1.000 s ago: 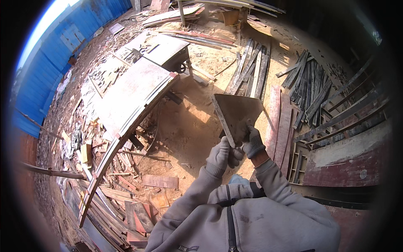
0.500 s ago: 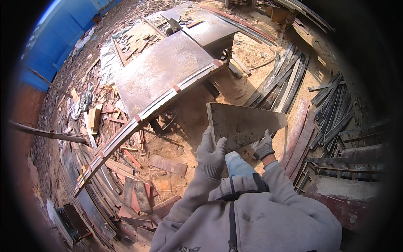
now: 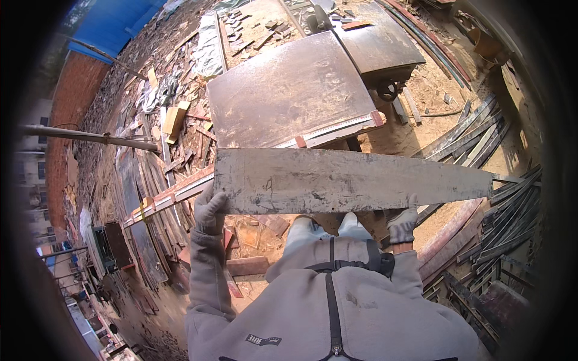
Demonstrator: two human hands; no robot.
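Head view: both gloved hands on one long tapered board [image 3: 337,183], held crosswise mid-frame, wide end left, narrow end right. Left hand [image 3: 211,212] at the board's lower-left corner, grip closed on it, thumb up on the near face; left forearm runs near-vertical from lower left, wrist about straight. Right hand [image 3: 402,224] under the lower edge, right of centre, thumb pointing up over the near face, grip closed on board, other fingers mostly hidden. Right forearm short in view. Saw bench [image 3: 289,90] upper centre, partly behind board; can't tell if touching.
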